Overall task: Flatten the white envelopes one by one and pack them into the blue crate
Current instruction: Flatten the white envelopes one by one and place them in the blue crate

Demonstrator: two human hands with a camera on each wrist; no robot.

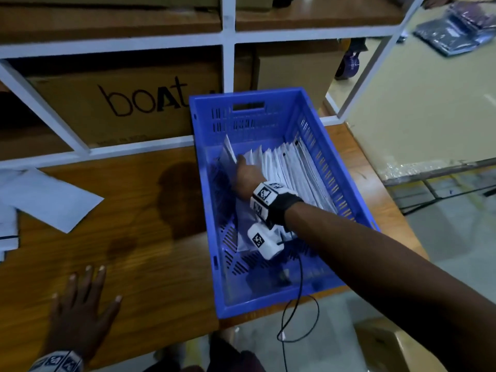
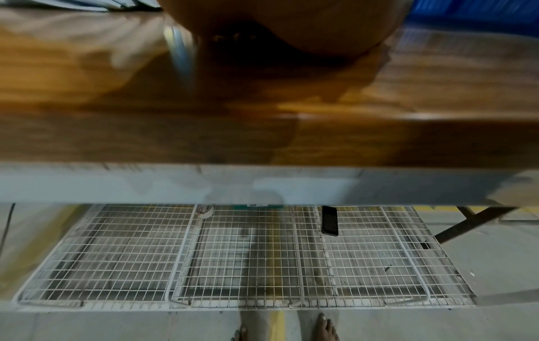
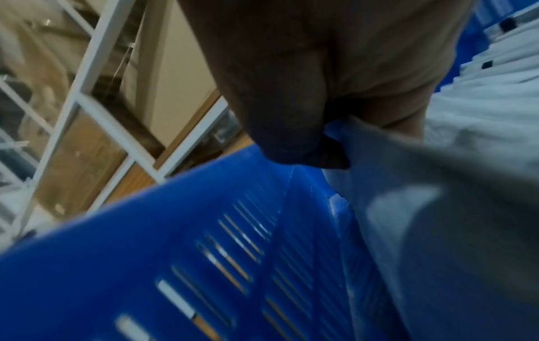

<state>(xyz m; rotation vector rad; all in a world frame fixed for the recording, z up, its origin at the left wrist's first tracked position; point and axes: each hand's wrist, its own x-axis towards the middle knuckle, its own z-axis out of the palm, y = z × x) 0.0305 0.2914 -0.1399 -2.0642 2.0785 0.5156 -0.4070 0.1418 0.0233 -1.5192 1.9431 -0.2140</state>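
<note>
While the left hand (image 1: 80,312) lies flat and released on the table (image 1: 150,237), the right hand (image 1: 245,174) pinches a white envelope (image 3: 423,207) inside the blue crate (image 1: 346,183), beside upright, fanned envelopes (image 1: 290,167).

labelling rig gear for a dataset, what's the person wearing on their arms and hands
Both arms are bare, with no sleeves or gloves. The right hand has a black wrist strap carrying white blocks printed with black square markers, a white camera pod below it, and a thin black cable trailing off. The left hand has a similar marker band.

Dim indoor light leaves soft shadows and a dull sheen on the desk (image 1: 150,224). Both wrist views are motion-blurred, and the head view bends at its edges.
</note>
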